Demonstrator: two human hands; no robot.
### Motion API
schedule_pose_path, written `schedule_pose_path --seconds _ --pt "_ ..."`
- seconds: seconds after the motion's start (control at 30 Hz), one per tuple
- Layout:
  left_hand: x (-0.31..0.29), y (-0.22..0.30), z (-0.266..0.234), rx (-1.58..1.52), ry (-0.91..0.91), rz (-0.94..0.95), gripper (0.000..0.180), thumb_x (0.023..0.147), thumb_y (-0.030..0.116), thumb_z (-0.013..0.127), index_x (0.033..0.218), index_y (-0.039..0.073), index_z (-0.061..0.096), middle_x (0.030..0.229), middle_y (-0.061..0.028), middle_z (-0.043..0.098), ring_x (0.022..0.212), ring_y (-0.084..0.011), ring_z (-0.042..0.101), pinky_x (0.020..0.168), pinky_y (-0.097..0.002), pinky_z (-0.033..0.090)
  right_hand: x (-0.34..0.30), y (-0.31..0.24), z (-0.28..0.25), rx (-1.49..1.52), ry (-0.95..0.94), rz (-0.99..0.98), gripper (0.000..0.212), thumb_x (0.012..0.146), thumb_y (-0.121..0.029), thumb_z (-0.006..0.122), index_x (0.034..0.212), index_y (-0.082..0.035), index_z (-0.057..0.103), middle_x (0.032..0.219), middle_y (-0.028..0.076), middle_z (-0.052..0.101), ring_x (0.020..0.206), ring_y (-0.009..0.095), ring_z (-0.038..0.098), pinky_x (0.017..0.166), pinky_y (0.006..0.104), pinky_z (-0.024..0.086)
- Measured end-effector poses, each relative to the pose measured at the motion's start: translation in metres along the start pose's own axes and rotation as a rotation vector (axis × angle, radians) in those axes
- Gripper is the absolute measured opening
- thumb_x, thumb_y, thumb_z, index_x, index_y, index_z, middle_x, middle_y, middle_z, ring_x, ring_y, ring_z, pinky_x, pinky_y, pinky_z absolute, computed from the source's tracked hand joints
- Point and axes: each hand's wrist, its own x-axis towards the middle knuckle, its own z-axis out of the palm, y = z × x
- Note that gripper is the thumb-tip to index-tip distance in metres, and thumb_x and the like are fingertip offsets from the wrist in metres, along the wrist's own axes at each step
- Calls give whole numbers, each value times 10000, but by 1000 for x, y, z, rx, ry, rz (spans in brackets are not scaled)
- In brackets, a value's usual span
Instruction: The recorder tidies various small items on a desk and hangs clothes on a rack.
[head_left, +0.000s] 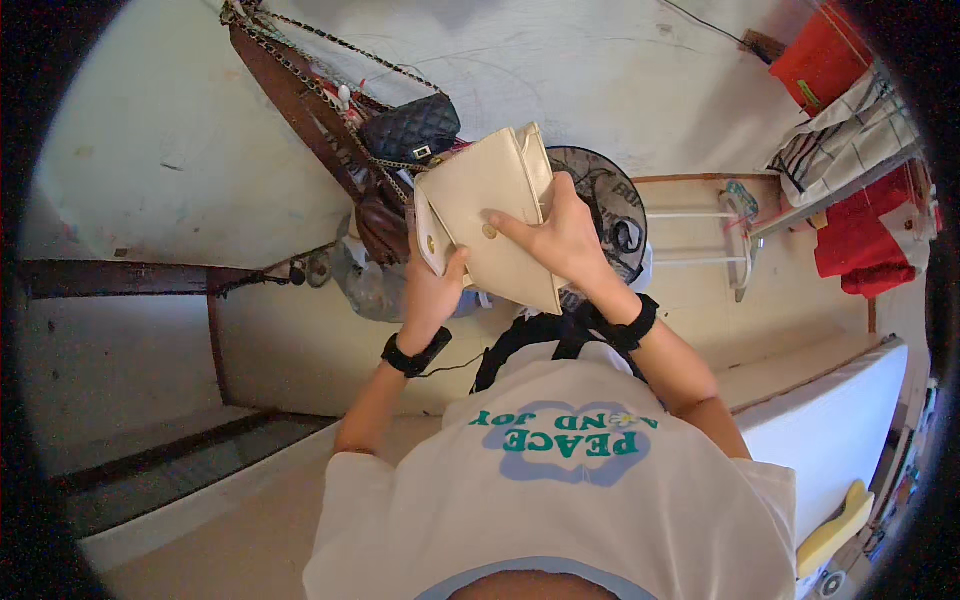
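A cream purse (488, 195) with a round snap on its face is held up in front of me, tilted. My left hand (432, 292) grips its left edge, thumb on the front, where a flap (430, 238) with a gold-coloured snap part stands away from the body. My right hand (562, 238) holds the right side, with its thumb pressed near the round snap and the other fingers mostly hidden behind. Just beyond the purse hangs a black quilted bag (410, 128) on a chain strap. What is inside the purse cannot be seen.
A brown bag (383, 225) hangs at the wall by its strap. Behind my right hand is a round, dark patterned item (622, 205). A white rack (690, 238) stands to the right, near red cloth (865, 240). A white mattress-like panel (820, 420) lies lower right.
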Motion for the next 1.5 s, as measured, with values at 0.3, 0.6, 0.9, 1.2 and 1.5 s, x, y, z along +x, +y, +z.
schedule_pose_path --seconds 0.3,0.6,0.9,1.2,1.5 --pt "9 2 -26 -432 23 -199 357 836 76 554 1153 -72 482 1088 -119 588 951 -191 580 818 -309 458 24 51 0 238 63 230 434 679 -310 743 857 71 638 752 195 659 655 258 663 620 334 523" --pt "1 32 -2 442 26 16 526 846 78 483 1344 16 328 866 -272 608 748 -428 598 633 -472 483 2 21 25 48 206 78 397 694 -278 718 821 51 534 662 210 611 625 321 643 582 377 504" --pt "-3 25 19 414 86 325 706 780 13 508 1409 11 186 1126 -279 546 953 -403 581 774 -425 487 -29 -16 17 215 75 -140 355 806 -232 589 979 66 508 749 277 596 694 430 600 608 442 486" --pt "35 12 -23 -332 -60 -230 322 860 119 562 1140 -39 540 1056 -125 617 892 -167 596 788 -304 462 -15 8 10 178 -79 -24 367 796 -266 600 923 76 557 732 268 602 717 395 622 634 413 498" --pt "15 37 -2 275 60 180 224 878 166 536 994 -20 582 909 -123 538 789 -260 569 690 -347 450 20 36 12 17 224 73 693 590 -416 809 957 65 470 846 244 634 764 341 652 668 390 523"
